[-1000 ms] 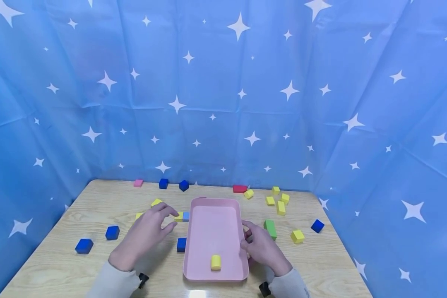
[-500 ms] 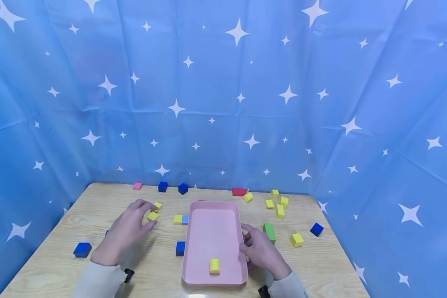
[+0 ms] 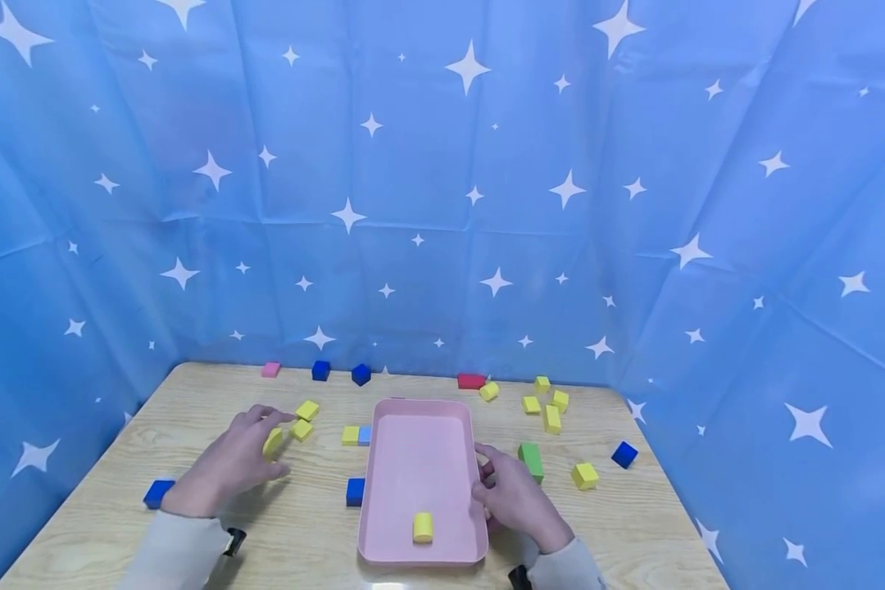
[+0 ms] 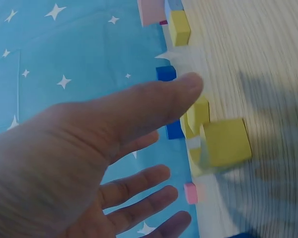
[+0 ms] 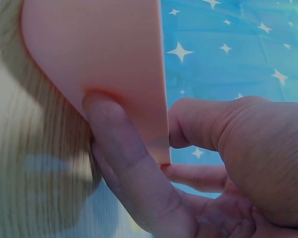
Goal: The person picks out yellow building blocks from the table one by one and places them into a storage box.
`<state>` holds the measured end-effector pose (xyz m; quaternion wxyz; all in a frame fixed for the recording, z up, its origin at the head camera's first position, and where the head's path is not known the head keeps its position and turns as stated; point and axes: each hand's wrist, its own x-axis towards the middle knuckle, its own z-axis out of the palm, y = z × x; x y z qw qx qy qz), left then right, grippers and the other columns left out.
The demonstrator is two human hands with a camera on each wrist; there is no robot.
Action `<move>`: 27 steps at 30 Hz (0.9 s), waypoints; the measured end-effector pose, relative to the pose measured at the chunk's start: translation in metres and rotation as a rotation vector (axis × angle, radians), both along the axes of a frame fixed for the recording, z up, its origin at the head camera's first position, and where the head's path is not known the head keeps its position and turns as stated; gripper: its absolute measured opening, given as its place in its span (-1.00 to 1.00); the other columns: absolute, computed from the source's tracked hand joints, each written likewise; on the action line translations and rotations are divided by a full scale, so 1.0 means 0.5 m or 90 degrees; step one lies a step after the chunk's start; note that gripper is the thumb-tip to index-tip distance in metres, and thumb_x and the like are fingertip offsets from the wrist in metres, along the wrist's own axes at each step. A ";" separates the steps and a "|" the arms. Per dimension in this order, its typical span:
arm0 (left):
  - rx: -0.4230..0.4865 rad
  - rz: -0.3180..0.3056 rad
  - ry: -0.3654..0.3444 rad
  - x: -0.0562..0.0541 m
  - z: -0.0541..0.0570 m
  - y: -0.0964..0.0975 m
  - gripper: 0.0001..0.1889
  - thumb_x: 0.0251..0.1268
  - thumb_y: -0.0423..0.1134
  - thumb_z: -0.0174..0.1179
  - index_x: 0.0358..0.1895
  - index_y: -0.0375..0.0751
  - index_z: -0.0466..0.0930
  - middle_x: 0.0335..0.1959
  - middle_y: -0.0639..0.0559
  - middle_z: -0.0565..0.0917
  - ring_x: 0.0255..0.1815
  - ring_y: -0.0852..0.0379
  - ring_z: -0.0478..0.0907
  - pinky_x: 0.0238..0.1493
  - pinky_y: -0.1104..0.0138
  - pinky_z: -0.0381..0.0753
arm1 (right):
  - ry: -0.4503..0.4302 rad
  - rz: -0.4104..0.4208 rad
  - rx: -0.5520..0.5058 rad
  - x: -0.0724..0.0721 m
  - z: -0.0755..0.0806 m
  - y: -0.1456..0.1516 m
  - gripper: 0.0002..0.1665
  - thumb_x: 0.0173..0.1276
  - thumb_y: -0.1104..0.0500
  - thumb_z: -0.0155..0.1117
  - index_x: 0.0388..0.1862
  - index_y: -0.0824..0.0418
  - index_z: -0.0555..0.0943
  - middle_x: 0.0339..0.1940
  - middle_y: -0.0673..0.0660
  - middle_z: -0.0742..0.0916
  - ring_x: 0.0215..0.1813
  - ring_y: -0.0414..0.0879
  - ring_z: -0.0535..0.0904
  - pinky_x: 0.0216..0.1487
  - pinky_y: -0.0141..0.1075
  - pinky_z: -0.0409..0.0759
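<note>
My left hand (image 3: pixel 230 459) hovers over the left half of the table, thumb and fingers spread apart. A yellow block (image 4: pixel 226 142) lies just beyond the thumb in the left wrist view; the fingers partly cover it in the head view. Two more yellow blocks (image 3: pixel 301 429) lie right by the fingertips. My right hand (image 3: pixel 518 498) grips the right side of a pink tray (image 3: pixel 419 552), thumb at the rim and fingers against the outer wall (image 5: pixel 114 44). Inside the tray, near its front end, rests a yellow cylinder (image 3: pixel 423 528).
Left of the tray are a blue block (image 3: pixel 355 492) and a yellow block (image 3: pixel 350 436) beside a light blue one (image 3: pixel 365 435). A green block (image 3: pixel 531 461) and several yellow blocks (image 3: pixel 552 419) lie right. A starry curtain (image 3: pixel 428 287) stands behind the table.
My left hand has moved left, away from the yellow and light blue pair, past two yellow blocks to a third. My right hand has kept its grip on the tray.
</note>
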<state>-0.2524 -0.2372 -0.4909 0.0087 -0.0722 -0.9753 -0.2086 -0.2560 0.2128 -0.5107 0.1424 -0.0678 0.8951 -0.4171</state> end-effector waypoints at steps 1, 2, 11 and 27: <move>-0.004 -0.003 -0.003 -0.001 0.000 -0.003 -0.11 0.17 -0.19 0.81 0.60 -0.23 0.64 0.58 -0.43 0.58 0.54 -0.56 0.56 0.39 -0.44 0.78 | 0.000 -0.001 0.000 0.000 0.000 0.000 -0.08 0.56 0.39 0.37 0.86 0.31 0.36 0.05 0.22 0.80 -0.14 -0.06 0.80 -0.44 -0.16 0.91; -0.009 -0.008 -0.005 -0.002 0.000 -0.005 -0.08 0.14 -0.19 0.82 0.61 -0.24 0.63 0.58 -0.44 0.57 0.54 -0.57 0.55 0.38 -0.44 0.79 | -0.001 -0.002 0.001 0.000 0.001 0.000 -0.08 0.56 0.39 0.37 0.86 0.30 0.37 0.05 0.22 0.80 -0.14 -0.06 0.80 -0.44 -0.16 0.91; -0.036 -0.035 -0.027 -0.010 -0.009 -0.023 -0.01 0.04 -0.25 0.85 0.61 -0.34 0.61 0.54 -0.45 0.61 0.49 -0.52 0.60 0.41 -0.37 0.81 | -0.012 0.000 -0.005 0.000 0.000 0.001 -0.06 0.54 0.39 0.37 0.86 0.33 0.35 0.03 0.23 0.81 -0.24 -0.06 0.81 -0.44 -0.17 0.91; -0.043 -0.051 -0.039 -0.010 -0.021 -0.028 -0.21 0.22 -0.32 0.76 0.52 -0.39 0.66 0.43 -0.39 0.71 0.40 -0.38 0.73 0.45 -0.31 0.81 | -0.013 -0.005 -0.005 0.000 -0.001 0.001 -0.06 0.57 0.37 0.39 0.87 0.30 0.34 0.02 0.20 0.81 -0.20 -0.06 0.80 -0.42 -0.17 0.91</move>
